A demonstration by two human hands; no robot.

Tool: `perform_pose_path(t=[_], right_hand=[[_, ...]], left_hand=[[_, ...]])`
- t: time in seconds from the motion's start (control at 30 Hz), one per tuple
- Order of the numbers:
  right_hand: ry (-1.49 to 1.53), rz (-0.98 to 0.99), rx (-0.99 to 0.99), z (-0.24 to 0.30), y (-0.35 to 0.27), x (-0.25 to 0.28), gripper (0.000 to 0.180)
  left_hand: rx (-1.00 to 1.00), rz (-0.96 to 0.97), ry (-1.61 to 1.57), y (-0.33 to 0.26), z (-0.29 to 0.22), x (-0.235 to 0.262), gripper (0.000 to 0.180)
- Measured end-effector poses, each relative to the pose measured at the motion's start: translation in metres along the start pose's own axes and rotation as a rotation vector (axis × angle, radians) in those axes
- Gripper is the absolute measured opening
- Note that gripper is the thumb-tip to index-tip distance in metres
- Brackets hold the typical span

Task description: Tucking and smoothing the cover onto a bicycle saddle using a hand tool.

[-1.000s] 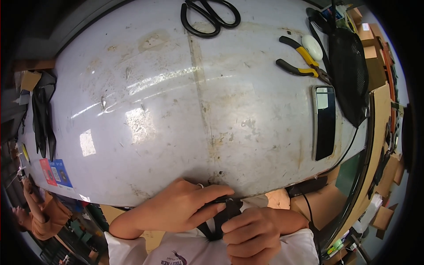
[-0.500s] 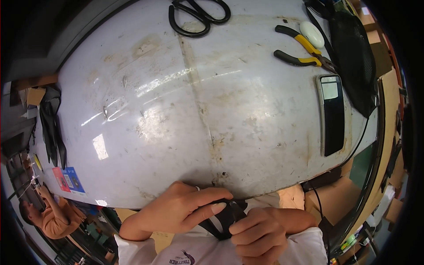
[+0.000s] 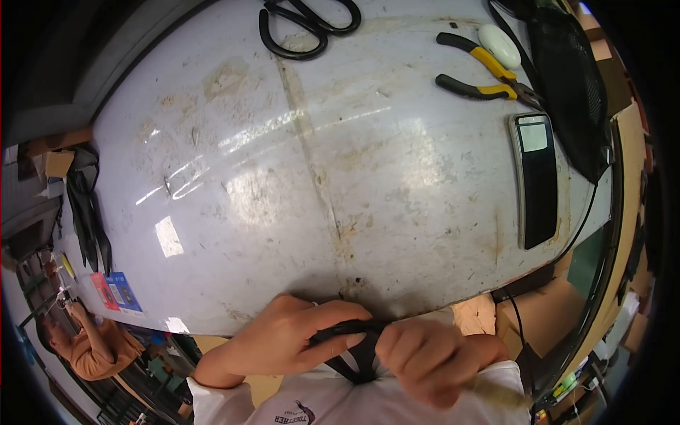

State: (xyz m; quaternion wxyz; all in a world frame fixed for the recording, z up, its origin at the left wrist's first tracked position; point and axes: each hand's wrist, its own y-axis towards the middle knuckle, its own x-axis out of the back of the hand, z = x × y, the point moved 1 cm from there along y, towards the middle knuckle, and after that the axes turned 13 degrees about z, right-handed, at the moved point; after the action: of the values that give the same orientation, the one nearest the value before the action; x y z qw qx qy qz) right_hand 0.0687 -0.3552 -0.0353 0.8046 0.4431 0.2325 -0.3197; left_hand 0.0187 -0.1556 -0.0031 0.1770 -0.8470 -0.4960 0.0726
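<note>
At the table's near edge, my left hand [image 3: 301,336] pinches a black flexible strip [image 3: 363,354] between thumb and fingers. The strip runs across to my right hand [image 3: 425,358], which is closed in a fist against its other end and slightly smeared by motion. Part of the strip hangs in folds between the hands, in front of my white shirt. A blurred yellowish-brown long thing [image 3: 499,393] sticks out from under my right hand; its kind cannot be made out. What my right fingers enclose is hidden.
On the worn white table [image 3: 397,248] lie black-handled scissors [image 3: 312,32], yellow-black pliers [image 3: 489,71], a white oval object [image 3: 499,47], a phone [image 3: 536,184] and a black mesh bag [image 3: 567,92]. Black strips [image 3: 86,212] lie at the left. Another person [image 3: 95,347] sits far left.
My right hand has moved slightly right, pulling the black strip straighter between my hands. The yellowish-brown thing now shows below it. My left hand stays nearly in place; the view has shifted slightly.
</note>
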Motion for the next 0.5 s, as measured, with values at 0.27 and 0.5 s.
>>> perform_pose_path(t=[0.27, 0.5], right_hand=[[-0.239, 0.383, 0.069, 0.001, 0.029, 0.009, 0.032], [-0.164, 0.384, -0.081, 0.022, 0.004, 0.018, 0.034]], left_hand=[[-0.004, -0.019, -0.028, -0.001, 0.004, -0.003, 0.027], [0.031, -0.019, -0.039, -0.003, -0.003, 0.0, 0.024]])
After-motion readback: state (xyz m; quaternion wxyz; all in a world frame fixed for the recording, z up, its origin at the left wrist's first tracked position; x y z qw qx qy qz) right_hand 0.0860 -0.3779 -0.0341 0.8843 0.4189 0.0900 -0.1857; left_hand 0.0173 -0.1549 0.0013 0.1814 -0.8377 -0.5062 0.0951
